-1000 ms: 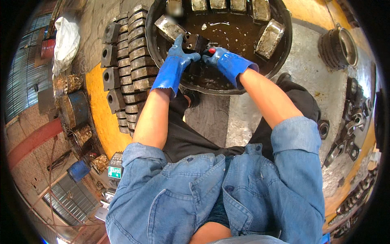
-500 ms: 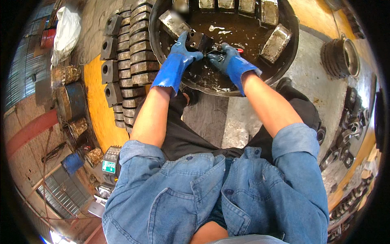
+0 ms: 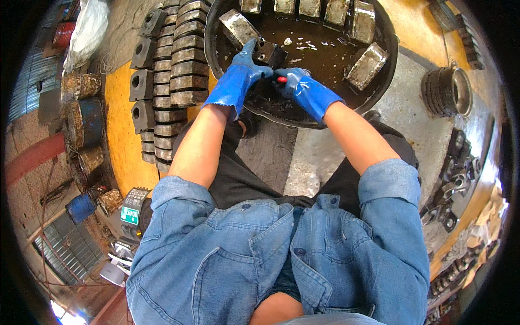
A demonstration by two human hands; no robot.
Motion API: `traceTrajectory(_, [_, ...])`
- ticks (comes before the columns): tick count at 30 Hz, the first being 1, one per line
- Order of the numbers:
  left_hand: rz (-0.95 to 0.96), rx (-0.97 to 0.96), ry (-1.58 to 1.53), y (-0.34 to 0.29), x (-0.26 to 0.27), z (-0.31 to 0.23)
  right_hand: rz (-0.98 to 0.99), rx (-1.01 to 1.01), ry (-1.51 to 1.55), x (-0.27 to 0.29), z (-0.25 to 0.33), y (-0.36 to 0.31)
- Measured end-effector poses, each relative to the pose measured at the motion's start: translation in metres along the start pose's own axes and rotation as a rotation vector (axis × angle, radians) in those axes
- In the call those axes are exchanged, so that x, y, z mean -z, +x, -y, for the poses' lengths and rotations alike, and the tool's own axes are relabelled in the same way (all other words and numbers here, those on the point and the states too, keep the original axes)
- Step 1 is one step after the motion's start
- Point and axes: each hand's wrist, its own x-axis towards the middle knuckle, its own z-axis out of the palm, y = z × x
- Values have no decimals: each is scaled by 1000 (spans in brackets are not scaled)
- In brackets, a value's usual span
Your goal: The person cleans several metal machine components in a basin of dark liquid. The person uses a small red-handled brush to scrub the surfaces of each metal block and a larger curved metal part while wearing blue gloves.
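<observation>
Nearest is the blue denim shirt (image 3: 227, 238), then dark trousers (image 3: 238, 176) spread beneath the bare forearms; beyond them both gloved hands work over the near side of a round black basin (image 3: 280, 120). The left hand (image 3: 245, 67) has its grip closed on the near-left part of a dark metal block with round holes (image 3: 270, 55); this block sits inside the basin, left of its middle, though whether it rests on the bottom cannot be told. The right hand (image 3: 296, 82) is just beside it, its grip closed around a small red-ended item (image 3: 282, 79), the rest of which is hidden. The block could slip or turn, since the gloves and metal look wet; the right hand's item could then skid off into the left thumb, which lies close by. Farther off, dark liquid (image 3: 319, 57) covers the basin floor; a tilted paler block (image 3: 239, 28) stands so near the dark one that a knock could shift it; more blocks (image 3: 309, 7) line the far rim.
</observation>
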Motion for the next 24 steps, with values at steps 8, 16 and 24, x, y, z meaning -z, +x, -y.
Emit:
traceTrajectory(8, [-12,-44,-65,0,-1,11,-140,657,-582,23,6,-25])
traceTrajectory(16, [-25,14,-56,-8,-5,-3,-169,525,-646,11,1,-21])
traceTrajectory(24, [-36,18,-52,-18,4,-18,-64,-49,151,-2,-9,1])
